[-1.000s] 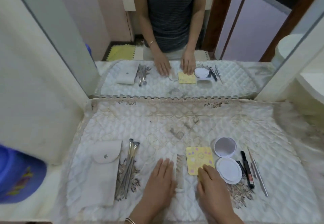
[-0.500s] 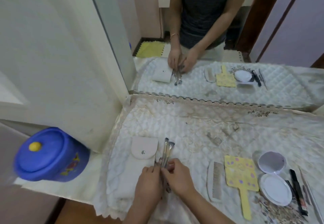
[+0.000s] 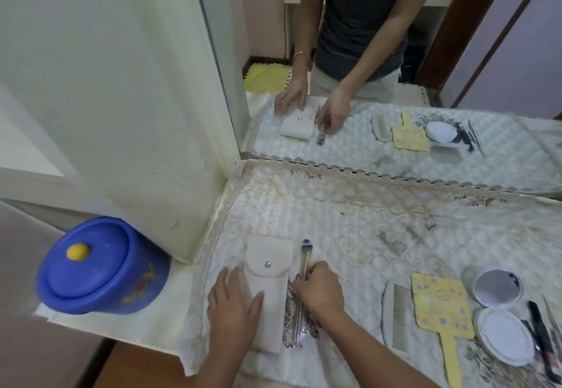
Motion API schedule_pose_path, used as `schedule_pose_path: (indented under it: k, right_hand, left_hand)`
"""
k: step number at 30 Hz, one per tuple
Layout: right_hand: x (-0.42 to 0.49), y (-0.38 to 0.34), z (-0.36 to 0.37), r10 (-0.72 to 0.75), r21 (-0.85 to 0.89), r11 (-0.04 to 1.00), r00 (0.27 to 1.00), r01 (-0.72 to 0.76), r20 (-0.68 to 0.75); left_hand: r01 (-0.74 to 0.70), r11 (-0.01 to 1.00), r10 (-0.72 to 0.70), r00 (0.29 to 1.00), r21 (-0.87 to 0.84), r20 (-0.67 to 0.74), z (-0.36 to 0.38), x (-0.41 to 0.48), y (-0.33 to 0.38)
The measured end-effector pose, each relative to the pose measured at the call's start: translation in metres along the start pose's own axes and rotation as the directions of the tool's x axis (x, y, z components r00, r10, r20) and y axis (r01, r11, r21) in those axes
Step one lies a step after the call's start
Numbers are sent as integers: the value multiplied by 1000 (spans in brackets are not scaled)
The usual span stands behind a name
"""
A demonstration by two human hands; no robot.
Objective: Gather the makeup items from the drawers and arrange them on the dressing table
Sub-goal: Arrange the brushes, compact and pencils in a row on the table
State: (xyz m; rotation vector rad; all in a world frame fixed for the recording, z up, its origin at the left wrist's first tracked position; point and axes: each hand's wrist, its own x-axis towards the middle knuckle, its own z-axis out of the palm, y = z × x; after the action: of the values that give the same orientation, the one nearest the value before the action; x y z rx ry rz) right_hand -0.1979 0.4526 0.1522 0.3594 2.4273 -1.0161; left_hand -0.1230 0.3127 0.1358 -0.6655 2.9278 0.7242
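A cream snap pouch lies on the quilted cloth of the dressing table. My left hand rests flat on the pouch's lower left side with fingers spread. Right of the pouch lie the makeup brushes, bristles pointing away from me. My right hand curls over the brush handles and grips them. Further right lie a white comb, a yellow hand mirror, an open round compact and dark pencils.
A blue lidded tub stands on a lower ledge at left. A white cabinet wall rises behind it. The big mirror along the table's back edge reflects a person's torso, the hands and the items.
My left hand has left the brushes and moved onto the pouch, lying flat. My right hand stays on the brushes. The view has shifted slightly closer.
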Motion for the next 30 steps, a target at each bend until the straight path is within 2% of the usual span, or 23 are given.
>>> schedule_pose_path:
  k: [4, 10, 15, 17, 22, 27, 30]
  right_hand:
    - [4, -2, -3, -11, 8, 1000, 999, 11, 36]
    - [-6, 18, -17, 76, 295, 953, 997, -68, -17]
    - [-11, 57, -49, 108, 307, 949, 987, -67, -118]
    - [-13, 66, -58, 112, 358, 932, 987, -63, -118]
    - [-16, 79, -63, 106, 400, 913, 993, -76, -53]
    - [-17, 89, -73, 103, 413, 909, 988, -47, -114]
    - [-14, 94, -84, 83, 359, 933, 984, -20, -160]
  left_hand:
    - [84, 979, -62, 991, -187, 122, -6, 0, 2]
    - [82, 912, -42, 993, -401, 109, -7, -1, 12]
    - [93, 832, -16, 990, -547, 143, 1, -3, 27]
    - [105, 794, 4, 984, -599, 178, 6, -5, 34]
    - [134, 725, 20, 976, -675, 215, 7, -12, 38]
    - [162, 708, 24, 968, -688, 252, 7, -16, 27]
    - [161, 707, 23, 968, -689, 250, 8, -14, 28]
